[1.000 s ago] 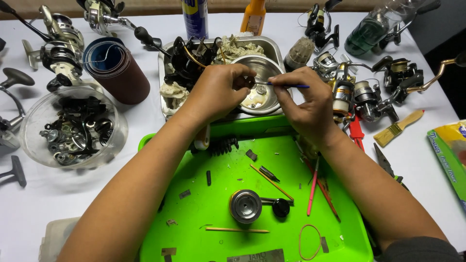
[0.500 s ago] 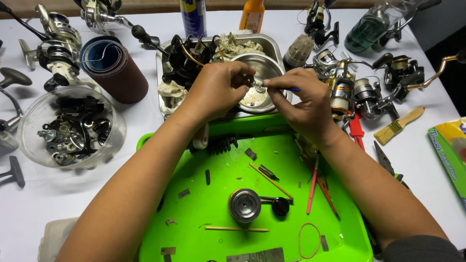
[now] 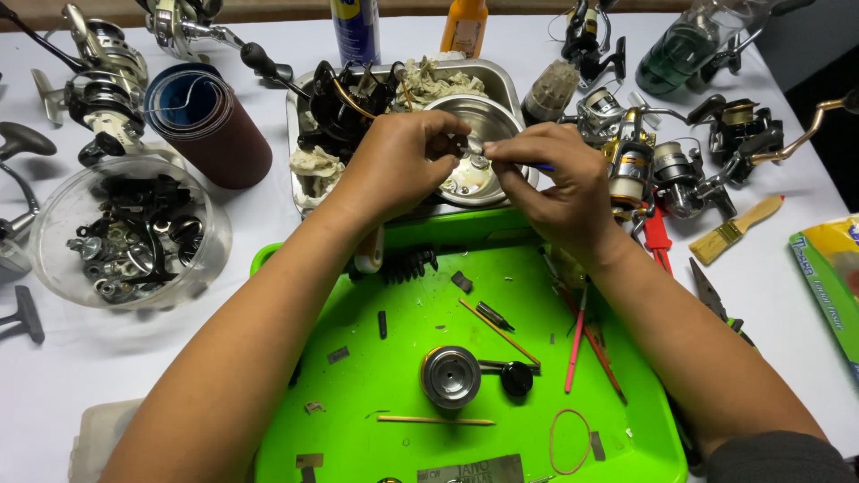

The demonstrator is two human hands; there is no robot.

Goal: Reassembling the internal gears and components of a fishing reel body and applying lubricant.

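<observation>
At the far left I see a spinning reel (image 3: 98,85) lying on the white table (image 3: 80,358), and nearer to me a clear glass bowl (image 3: 125,234) filled with dark reel parts. Just right of it stands a roll of brown sandpaper (image 3: 210,121). My left hand (image 3: 398,161) reaches over the steel tray (image 3: 300,148) and pinches a small metal part (image 3: 463,143) between thumb and fingertips, above the round steel bowl (image 3: 474,170) that sits in the tray. My right hand (image 3: 555,192) meets it from the right, fingers closed on a thin blue-handled tool (image 3: 542,166) whose tip touches the same part. Near me lies the bright green tray (image 3: 394,376), holding a silver spool (image 3: 450,377), a black knob (image 3: 516,378), thin wooden sticks (image 3: 434,419) and a red rubber band (image 3: 566,441). Right of the hands a cluster of spinning reels (image 3: 680,165) rests on the table, with a small wooden-handled brush (image 3: 735,229) beside them. At the far right edge lies a green and yellow packet (image 3: 832,277).
</observation>
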